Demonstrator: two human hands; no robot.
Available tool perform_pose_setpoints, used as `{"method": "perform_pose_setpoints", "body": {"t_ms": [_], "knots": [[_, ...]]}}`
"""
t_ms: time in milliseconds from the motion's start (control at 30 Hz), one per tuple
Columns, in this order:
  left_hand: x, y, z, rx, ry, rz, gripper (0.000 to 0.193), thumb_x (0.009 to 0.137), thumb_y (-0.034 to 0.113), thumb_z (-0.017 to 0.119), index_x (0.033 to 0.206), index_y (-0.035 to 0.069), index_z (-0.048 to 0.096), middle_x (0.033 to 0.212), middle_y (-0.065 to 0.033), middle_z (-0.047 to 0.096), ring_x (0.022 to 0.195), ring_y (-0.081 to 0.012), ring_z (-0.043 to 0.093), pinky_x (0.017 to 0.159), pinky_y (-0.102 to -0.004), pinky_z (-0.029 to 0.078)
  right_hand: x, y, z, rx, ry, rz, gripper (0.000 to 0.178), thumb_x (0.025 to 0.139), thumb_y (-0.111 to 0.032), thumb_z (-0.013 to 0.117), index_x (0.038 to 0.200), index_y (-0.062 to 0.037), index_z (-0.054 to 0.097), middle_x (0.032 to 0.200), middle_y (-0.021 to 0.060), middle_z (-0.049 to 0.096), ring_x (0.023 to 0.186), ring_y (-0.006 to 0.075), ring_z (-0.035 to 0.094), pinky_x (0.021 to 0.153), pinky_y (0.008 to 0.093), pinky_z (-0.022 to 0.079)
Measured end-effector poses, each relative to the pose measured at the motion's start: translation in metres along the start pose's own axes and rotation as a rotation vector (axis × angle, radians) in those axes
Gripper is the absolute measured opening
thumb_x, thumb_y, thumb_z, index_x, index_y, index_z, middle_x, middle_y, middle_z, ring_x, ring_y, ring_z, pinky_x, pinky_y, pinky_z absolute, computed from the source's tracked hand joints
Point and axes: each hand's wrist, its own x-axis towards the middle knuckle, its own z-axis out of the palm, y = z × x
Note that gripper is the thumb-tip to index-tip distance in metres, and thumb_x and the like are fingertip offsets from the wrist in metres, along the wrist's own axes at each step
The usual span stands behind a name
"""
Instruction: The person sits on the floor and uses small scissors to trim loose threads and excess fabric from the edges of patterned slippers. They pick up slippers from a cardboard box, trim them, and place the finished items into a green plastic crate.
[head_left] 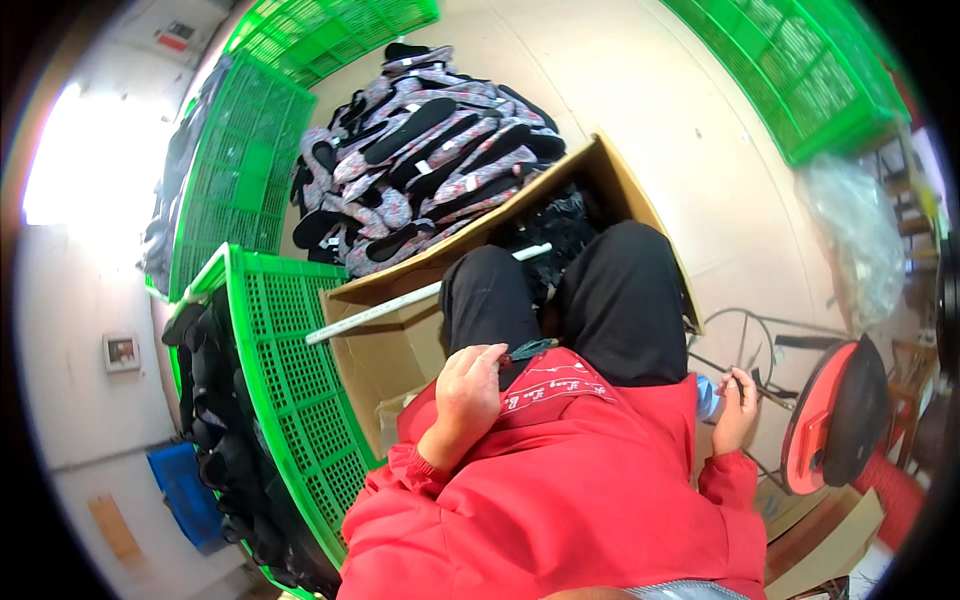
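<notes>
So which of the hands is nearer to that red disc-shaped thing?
The right hand. It hangs just left of the red disc, apart from it; the left hand rests on the lap, far across the red jacket.

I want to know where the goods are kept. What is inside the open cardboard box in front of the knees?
Inside the cardboard box a long white tube lies slanted, and dark patterned items sit at its far end. The person's black trouser legs cover the middle, so the rest is hidden.

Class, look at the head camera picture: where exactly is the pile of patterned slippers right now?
The pile of patterned slippers lies on the floor at upper centre of the head view, beyond the open cardboard box, just right of an upright green crate.
</notes>
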Motion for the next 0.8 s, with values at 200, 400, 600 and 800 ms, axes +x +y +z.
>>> {"method": "perform_pose_setpoints", "body": {"t_ms": [200, 400, 600, 800], "knots": [[0.015, 0.006, -0.027, -0.178, 0.163, 0.535, 0.028, 0.066, 0.000, 0.066, 0.093, 0.000, 0.072, 0.094, -0.0109, 0.066, 0.088, -0.0290, 0.066, 0.083, -0.0414, 0.054, -0.004, -0.099, 0.140, 0.242, -0.626, -0.064, 0.023, 0.098, -0.003, 0.052, 0.119, 0.0013, 0.060, 0.103, 0.0089, 0.064, 0.086, 0.0152, 0.061, 0.082, 0.0298, 0.052], [0.039, 0.033, -0.017, -0.236, 0.136, 0.886, 0.018, 0.072, 0.005, 0.069, 0.089, 0.000, 0.071, 0.099, -0.0101, 0.065, 0.094, -0.0264, 0.067, 0.086, -0.0399, 0.057, -0.029, -0.095, 0.229, 0.254, -1.164, 0.230, 0.040, 0.107, -0.038, 0.047, 0.114, -0.0010, 0.063, 0.106, 0.0026, 0.064, 0.095, 0.0085, 0.057, 0.086, 0.0242, 0.047], [0.034, 0.014, 0.007, -0.268, -0.034, 1.001, 0.012, 0.075, 0.007, 0.068, 0.087, 0.004, 0.067, 0.099, -0.0070, 0.066, 0.100, -0.0241, 0.064, 0.089, -0.0360, 0.054, -0.046, -0.096, 0.246, 0.417, -1.121, 0.531, 0.044, 0.105, -0.044, 0.048, 0.111, -0.0016, 0.059, 0.101, 0.0055, 0.064, 0.090, 0.0108, 0.060, 0.082, 0.0241, 0.050], [0.056, 0.007, 0.022, -0.283, -0.150, 0.976, 0.016, 0.080, 0.013, 0.067, 0.094, 0.005, 0.068, 0.110, -0.0087, 0.066, 0.112, -0.0277, 0.062, 0.101, -0.0445, 0.047, -0.010, -0.093, 0.245, 0.469, -0.933, 0.440, 0.017, 0.102, -0.022, 0.059, 0.098, -0.0066, 0.053, 0.094, 0.0049, 0.062, 0.084, 0.0138, 0.060, 0.081, 0.0262, 0.051]]}}
